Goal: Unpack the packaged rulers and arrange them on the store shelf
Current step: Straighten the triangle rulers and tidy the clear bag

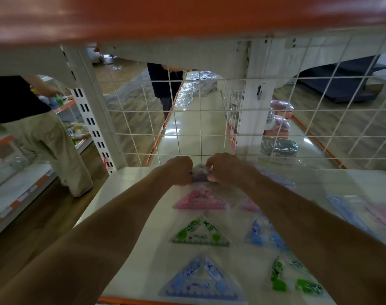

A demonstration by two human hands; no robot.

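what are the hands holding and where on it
The left hand and right hand pinch the purple triangle ruler near its far tip, one on each side.

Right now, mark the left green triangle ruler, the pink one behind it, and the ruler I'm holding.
Green triangle ruler (pixel 199 239): head view, its base edge.
Pink triangle ruler (pixel 201 202): head view, its middle.
Purple ruler (pixel 199 175): head view, its exposed middle.

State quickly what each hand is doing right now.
Left hand: curled, gripping the purple ruler.
Right hand: curled, pinching the same purple ruler.
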